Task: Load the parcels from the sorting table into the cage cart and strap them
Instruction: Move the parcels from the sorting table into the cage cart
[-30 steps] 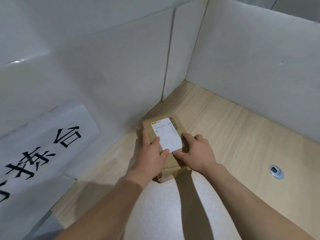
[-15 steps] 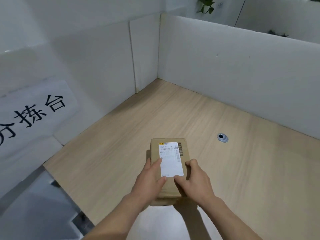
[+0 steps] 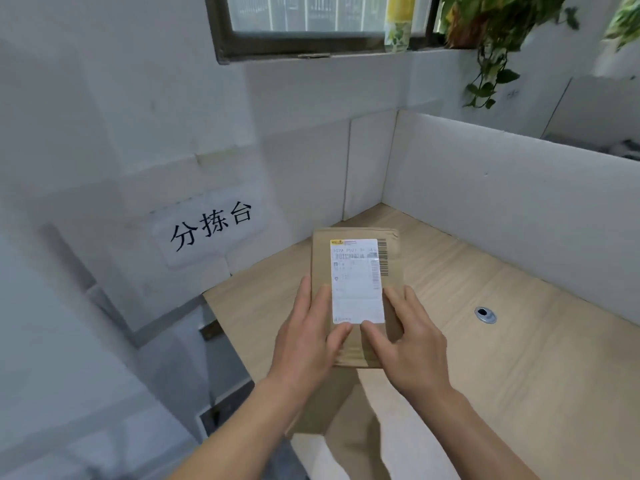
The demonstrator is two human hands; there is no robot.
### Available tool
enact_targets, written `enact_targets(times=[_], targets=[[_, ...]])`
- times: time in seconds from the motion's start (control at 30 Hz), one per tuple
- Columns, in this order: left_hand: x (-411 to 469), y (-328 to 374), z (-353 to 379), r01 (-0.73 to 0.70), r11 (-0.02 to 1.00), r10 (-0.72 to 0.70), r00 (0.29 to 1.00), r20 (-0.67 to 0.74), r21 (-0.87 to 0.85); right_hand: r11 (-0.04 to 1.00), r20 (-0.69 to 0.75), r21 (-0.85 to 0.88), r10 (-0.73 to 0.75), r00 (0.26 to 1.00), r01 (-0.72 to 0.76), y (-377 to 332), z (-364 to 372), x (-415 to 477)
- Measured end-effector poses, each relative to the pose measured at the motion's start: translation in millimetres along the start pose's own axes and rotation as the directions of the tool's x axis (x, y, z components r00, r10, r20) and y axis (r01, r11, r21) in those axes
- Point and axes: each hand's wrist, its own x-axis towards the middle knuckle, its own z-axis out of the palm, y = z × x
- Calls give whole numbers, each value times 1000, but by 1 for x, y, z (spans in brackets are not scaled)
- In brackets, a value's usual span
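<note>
**As both hands clamp it, parcel hangs over the table's near-left corner**

Since the cart isn't in view, the step in hand looks like the carry-off: get the parcel [image 3: 356,271] away from the table [image 3: 519,341] & over to the cart.

Grip: left hand [image 3: 308,344] & right hand [image 3: 412,348] both hold the parcel's near end, thumbs on top at the bottom edge of the white label [image 3: 356,282], other fingers round the sides. What they do underneath is hidden. The parcel seems lifted off the wood, label up, far end toward the table's far-left corner.

To do it well:
- keep it flat, label up, so it stacks straight in the cart
- both hands sit at one end, so the far end could dip; prob. slide one hand further along
- clear the white side wall before turning away

Vs. earlier: 1 s ago the parcel sat deep in the far-left corner. 0.5 s ago it was back over the near edge. Now it's higher in view, w/ the same two-hand hold. The view has tipped up, so the wall sign [image 3: 211,223], a window [image 3: 311,26] & a plant [image 3: 491,39] show in full.
</note>
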Motion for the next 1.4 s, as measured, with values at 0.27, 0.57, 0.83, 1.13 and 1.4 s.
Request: enact_targets(times=[0.27, 0.57, 0.83, 1.13, 1.4], targets=[[-41, 6, -126, -97, 990, 129, 912, -390, 102, 967, -189, 16, -245, 951, 253, -119, 4, -4], [-137, 2, -247, -39, 958, 217, 744, -632, 283, 849, -240, 154, -464, 853, 505, -247, 15, -52], [-215, 0, -324, 182, 900, 206, 625, -753, 397, 679, -211, 365, -606, 767, 637, -333, 42, -79], [-331, 28, -353, 554, 724, 139, 469, -872, 412, 410, -145, 637, -768, 624, 653, -393, 69, -147], [-452, 66, -359, 772, 544, 77, 342, -936, 327, 220, -90, 819, -863, 498, 530, -438, 72, -250]])
